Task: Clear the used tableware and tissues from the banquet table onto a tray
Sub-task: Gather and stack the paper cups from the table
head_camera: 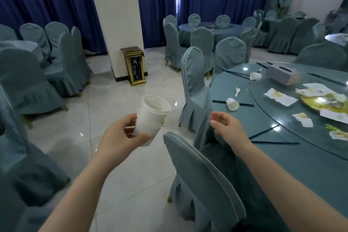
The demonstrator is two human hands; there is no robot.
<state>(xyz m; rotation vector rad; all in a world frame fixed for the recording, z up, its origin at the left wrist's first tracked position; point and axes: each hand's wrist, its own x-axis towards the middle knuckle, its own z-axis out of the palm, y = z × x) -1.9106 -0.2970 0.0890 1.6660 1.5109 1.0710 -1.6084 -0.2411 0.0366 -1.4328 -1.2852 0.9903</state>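
Note:
My left hand [120,135] grips a stack of white paper cups [150,118] held over the floor, left of the table. My right hand [227,126] hovers empty with loosely curled fingers near the round banquet table's [235,84] left edge. On the table lie a tipped white cup [232,104], a second tipped cup [255,76], a white plastic spoon [237,91], black chopsticks [218,101] and several stained tissues [280,97]. A gold plate [308,101] with scraps sits on the glass turntable. No tray is in sight.
A grey tissue box [283,74] stands on the turntable. Covered chairs [195,88] ring the table; one chair back [203,181] is right below my arms. A white pillar [116,17] with a gold bin [133,66] stands ahead across the tiled floor.

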